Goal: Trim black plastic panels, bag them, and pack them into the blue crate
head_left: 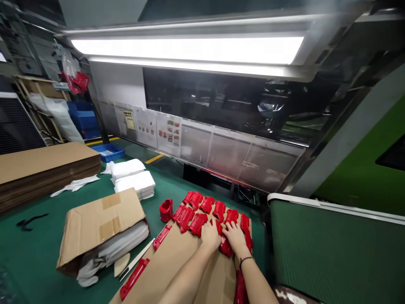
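As left fingers (213,228) touch a red part (219,227), right fingers (230,230) spread slightly.

Past the far edge of my desk (34,249), a lit lamp (190,50) overhangs a dark panel (202,95); a green belt (335,249) flanks the right edge.

No wording could be read; the print on the posted sheets (169,134) was too small.
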{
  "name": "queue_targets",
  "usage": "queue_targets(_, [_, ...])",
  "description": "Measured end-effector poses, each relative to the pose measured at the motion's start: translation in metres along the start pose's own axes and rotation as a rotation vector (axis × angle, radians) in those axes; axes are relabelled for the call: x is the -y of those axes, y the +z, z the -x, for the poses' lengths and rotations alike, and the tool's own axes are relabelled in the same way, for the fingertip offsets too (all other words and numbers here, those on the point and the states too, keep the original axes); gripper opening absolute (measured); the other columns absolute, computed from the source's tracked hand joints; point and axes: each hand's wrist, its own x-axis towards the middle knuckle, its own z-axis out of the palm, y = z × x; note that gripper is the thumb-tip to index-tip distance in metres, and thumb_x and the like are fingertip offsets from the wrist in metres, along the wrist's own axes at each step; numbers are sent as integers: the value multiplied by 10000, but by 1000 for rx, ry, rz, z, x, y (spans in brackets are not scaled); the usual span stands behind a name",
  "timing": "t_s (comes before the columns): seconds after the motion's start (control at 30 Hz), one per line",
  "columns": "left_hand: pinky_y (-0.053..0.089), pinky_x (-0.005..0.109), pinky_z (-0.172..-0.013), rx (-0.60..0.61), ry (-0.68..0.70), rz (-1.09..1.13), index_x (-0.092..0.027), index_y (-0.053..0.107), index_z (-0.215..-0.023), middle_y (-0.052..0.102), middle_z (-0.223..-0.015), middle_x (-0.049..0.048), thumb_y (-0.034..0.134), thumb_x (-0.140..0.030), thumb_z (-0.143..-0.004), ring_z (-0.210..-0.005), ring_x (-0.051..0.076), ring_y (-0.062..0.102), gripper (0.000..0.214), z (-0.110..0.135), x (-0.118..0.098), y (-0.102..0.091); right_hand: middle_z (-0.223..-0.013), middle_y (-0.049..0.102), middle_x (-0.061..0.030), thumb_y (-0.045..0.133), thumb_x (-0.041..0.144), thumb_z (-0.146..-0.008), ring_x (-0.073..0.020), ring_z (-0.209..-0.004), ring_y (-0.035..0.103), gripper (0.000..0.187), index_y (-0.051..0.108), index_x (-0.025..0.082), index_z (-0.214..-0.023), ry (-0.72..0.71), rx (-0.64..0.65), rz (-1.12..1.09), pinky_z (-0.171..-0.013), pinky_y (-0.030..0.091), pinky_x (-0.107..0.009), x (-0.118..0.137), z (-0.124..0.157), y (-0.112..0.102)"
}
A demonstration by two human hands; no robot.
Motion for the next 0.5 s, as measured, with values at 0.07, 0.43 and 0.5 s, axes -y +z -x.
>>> queue_targets(0.07, [348,372,-873,-16,1,-18,-49,323,-1317,548,-1071,202,579,-293,-685,-1010,291,509,724,-3,2,7,-1199,527,-60,481,149,-848,-223,-1110,462,211,586,192,-1026,-12,-9,-32,-916,367,-438,-3,0,5])
queue_targets(0.43, [409,404,-815,-56,54,-8,-29,323,-1316,512,-1088,214,600,-248,-675,-979,326,503,732,-8,10,19,-1154,543,-180,250,10,-772,-287,-1047,505,489,525,118,-1162,480,-242,-270,-826,393,-397,4,20,29])
queue_targets(0.5, [409,417,-836,-69,79,24,-17,329,-1306,503,-1111,220,595,-226,-674,-1004,331,494,717,-6,11,17,-1106,553,-204,280,39,-759,-293,-1017,525,459,503,71,-1159,597,-301,-326,-821,400,-394,10,26,34])
